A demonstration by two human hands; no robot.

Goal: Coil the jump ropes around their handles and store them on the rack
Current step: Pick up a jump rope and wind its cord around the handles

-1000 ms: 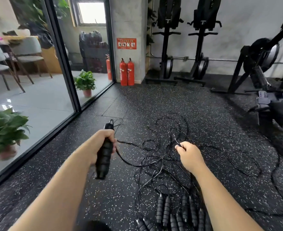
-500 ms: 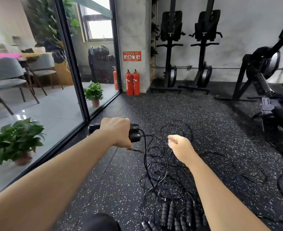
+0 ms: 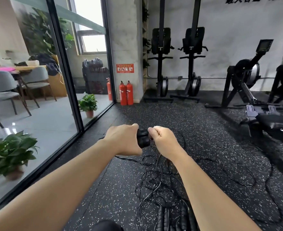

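Observation:
My left hand (image 3: 124,139) grips a pair of black jump-rope handles (image 3: 143,138), held level in front of me, with only their right ends showing past my fingers. My right hand (image 3: 165,140) is curled just to the right of those ends and pinches the thin black cord where it leaves them. The cord drops from my hands into a tangle of black ropes (image 3: 157,182) on the speckled floor. Several more black handles (image 3: 172,219) lie side by side at the bottom of the view. No rack for the ropes is in sight.
A glass wall with a black frame (image 3: 65,77) runs along the left, with potted plants (image 3: 88,104) behind it. Two red fire extinguishers (image 3: 126,93) stand by the pillar. Upright machines (image 3: 161,64) line the back wall and a rowing machine (image 3: 254,100) fills the right.
My left hand has turned the handles from upright to level and lifted them. My right hand has risen from the tangle on the floor to the handles' ends and taken the cord there.

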